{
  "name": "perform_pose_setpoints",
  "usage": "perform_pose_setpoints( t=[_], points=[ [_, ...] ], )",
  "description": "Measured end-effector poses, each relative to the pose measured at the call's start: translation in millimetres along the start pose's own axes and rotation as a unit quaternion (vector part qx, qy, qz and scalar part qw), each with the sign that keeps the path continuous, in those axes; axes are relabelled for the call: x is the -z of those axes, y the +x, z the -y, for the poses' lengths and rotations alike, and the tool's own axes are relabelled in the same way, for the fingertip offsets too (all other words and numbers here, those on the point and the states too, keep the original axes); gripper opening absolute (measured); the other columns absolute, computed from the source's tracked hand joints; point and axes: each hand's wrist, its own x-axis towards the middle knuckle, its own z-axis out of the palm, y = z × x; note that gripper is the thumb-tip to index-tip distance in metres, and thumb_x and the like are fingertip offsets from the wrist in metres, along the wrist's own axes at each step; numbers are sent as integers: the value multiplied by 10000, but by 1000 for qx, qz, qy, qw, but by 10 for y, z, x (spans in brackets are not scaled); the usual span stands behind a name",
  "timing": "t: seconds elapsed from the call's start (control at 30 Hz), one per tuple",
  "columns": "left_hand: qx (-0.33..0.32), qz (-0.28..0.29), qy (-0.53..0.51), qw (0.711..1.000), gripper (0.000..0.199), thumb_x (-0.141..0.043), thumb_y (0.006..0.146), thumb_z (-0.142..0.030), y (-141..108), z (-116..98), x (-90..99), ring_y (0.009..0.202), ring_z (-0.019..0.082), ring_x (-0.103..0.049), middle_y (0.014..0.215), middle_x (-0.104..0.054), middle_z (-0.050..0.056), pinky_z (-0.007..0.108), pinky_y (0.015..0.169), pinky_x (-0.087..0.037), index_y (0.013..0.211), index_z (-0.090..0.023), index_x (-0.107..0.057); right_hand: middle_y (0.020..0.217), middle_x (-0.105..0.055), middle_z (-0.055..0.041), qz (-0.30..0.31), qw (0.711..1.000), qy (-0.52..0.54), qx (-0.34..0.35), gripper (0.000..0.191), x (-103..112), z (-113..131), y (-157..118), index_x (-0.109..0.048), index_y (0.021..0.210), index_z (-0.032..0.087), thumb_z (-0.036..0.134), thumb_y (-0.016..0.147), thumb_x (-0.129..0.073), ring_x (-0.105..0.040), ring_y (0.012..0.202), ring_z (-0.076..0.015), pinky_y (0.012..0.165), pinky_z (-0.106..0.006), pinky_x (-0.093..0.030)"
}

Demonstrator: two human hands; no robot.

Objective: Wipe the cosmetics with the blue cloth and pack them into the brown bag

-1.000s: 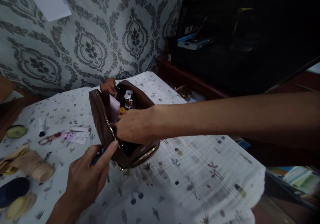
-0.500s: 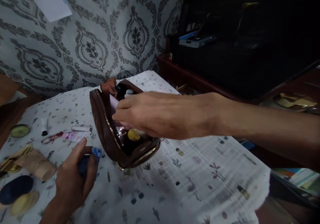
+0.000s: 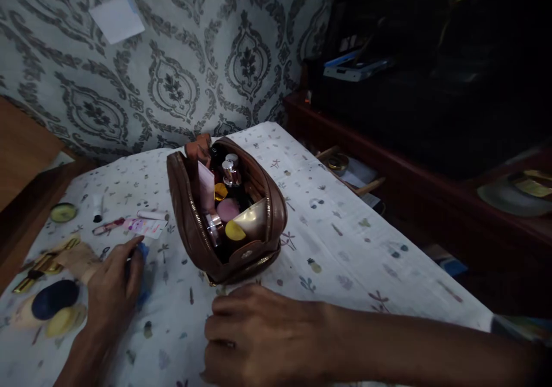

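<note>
An unzipped brown bag (image 3: pixel 183 217) stands on the patterned cloth, holding several cosmetics, among them a yellow-capped tube (image 3: pixel 250 219), a pink tube (image 3: pixel 206 183) and a silver-capped bottle (image 3: pixel 232 173). My left hand (image 3: pixel 112 278) is left of the bag, its fingers curled round a blue thing (image 3: pixel 142 255) that they partly hide. In front of the bag, my right hand (image 3: pixel 259 335) is closed with its back to the camera; whatever its fingers hold, if anything, is hidden.
At the left lie a dark blue oval item (image 3: pixel 55 299), a yellow sponge-like item (image 3: pixel 64 320), a round green-lidded jar (image 3: pixel 63 212), a small white tube (image 3: pixel 98 207) and a pink-and-white tube (image 3: pixel 144 228). The cloth-covered table (image 3: pixel 345 260) borders dark red furniture (image 3: pixel 414 197) on the right.
My right hand has come out of the bag and down to the front of it, uncovering the contents. My left hand has shifted slightly left, and the view has shifted a little.
</note>
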Motion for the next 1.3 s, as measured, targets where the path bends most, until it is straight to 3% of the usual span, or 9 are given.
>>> perform_pose_setpoints(
  t=[0.13,0.27,0.4,0.53,0.67,0.83,1.07,1.2,1.3],
  points=[
    [2,-21,5,1000,304,-402,978,-328,-29,96,-26,854,227,-688,964,-710,90,342,796,-528,1138,-188,-620,956,-667,-45,56,997,31,-31,148,-301,-14,172,-652,924,163,297,953,-597,-587,884,-193,697,-307,-492],
    [32,-75,51,995,319,-396,979,-331,-13,223,35,869,238,-673,941,-704,96,359,819,-520,1113,-177,-641,1163,-645,-106,60,995,49,-66,179,-484,-18,334,-639,1039,145,296,958,-586,-573,1067,-227,897,-327,-502],
    [116,-159,65,978,341,-384,966,-322,-3,488,177,1002,265,-659,1054,-706,138,395,903,-506,1091,-146,-648,1254,-616,-127,52,991,80,-99,188,-660,4,479,-628,1080,148,273,942,-599,-561,1137,-241,955,-370,-503],
    [231,-191,73,951,336,-400,927,-312,-125,844,261,873,245,-658,978,-710,103,371,805,-512,1075,-157,-659,1332,-577,-146,43,986,97,-129,197,-857,11,588,-620,1104,150,243,931,-604,-543,1202,-263,990,-405,-504],
    [299,-201,80,930,334,-409,910,-325,-271,1072,305,807,217,-641,936,-713,71,325,756,-489,1064,-180,-668,1369,-561,-172,29,984,109,-141,212,-1022,-20,615,-622,1136,114,191,944,-572,-519,1265,-282,1044,-436,-479],
    [302,-121,103,940,388,-337,966,-354,-295,1017,332,965,249,-646,1106,-707,102,352,829,-481,1105,-180,-655,1380,-569,-152,26,983,112,-141,167,-1054,-32,599,-640,1090,131,177,942,-576,-519,1277,-283,1052,-450,-479],
    [199,-11,150,968,381,-324,985,-318,-10,604,252,1041,288,-636,1123,-678,121,372,822,-488,1128,-171,-645,1394,-555,-129,35,984,112,-136,186,-1037,-18,600,-636,1117,151,189,945,-578,-492,1293,-244,1074,-415,-452],
    [127,57,148,979,389,-315,988,-294,258,461,62,1047,286,-631,1119,-671,127,379,863,-491,1176,-169,-631,1364,-569,-140,30,990,84,-109,186,-1107,-54,585,-640,1084,138,255,959,-566,-499,1265,-244,1060,-416,-454],
    [139,94,136,976,427,-297,985,-262,420,467,-161,1150,304,-597,1268,-626,163,406,900,-493,1294,-134,-562,1336,-584,-146,27,993,60,-96,200,-1135,-79,571,-640,1073,133,281,964,-560,-513,1241,-247,1048,-414,-457]
  ],
)
